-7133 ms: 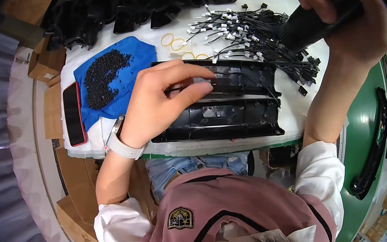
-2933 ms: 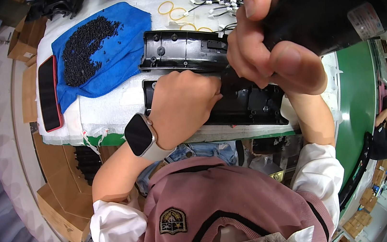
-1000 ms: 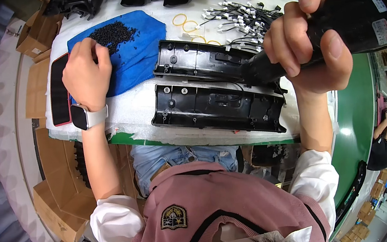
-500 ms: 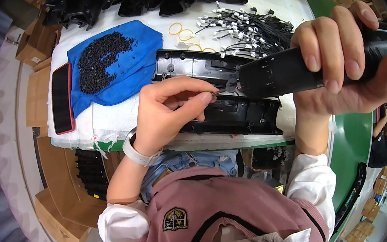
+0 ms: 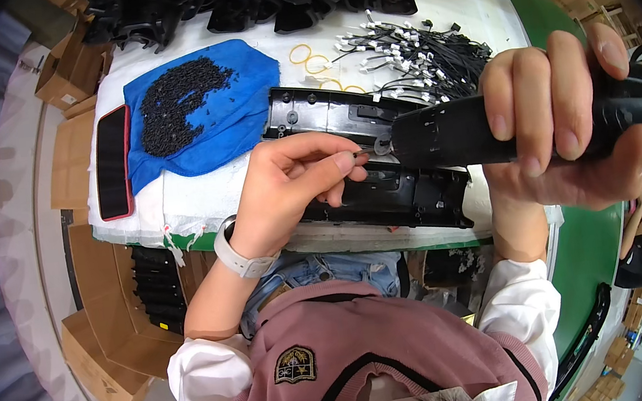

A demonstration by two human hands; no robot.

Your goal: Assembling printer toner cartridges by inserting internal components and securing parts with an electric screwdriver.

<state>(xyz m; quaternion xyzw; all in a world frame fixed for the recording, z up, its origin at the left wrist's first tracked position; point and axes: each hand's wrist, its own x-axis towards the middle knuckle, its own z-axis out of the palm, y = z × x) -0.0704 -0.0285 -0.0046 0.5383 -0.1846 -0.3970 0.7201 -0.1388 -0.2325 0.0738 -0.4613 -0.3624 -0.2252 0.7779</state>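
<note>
At the left edge of the white worktop (image 5: 201, 203) lies a dark phone in a red case (image 5: 114, 162), beside a blue cloth (image 5: 243, 118) heaped with small black screws (image 5: 179, 104). Nearer the front edge, the left hand (image 5: 288, 192), a white watch (image 5: 239, 252) at its wrist, pinches what looks like a single screw between thumb and forefinger, fingers pressed together, right at the tip of a black electric screwdriver (image 5: 480, 129). The right hand (image 5: 568, 126) wraps the tool's barrel, fingers curled tight around it. Beneath both lie two long black plastic housings (image 5: 384, 193), side by side near the worktop's front edge. Yellow rubber bands (image 5: 312, 61) and a tangle of black cables with white plugs (image 5: 423, 56) sit toward the far right corner, with more black mouldings (image 5: 256, 0) along the far edge. Judging from the full screw pile and the stacked parts, plenty of fastening remains; how many screws are already driven cannot be told.
</note>
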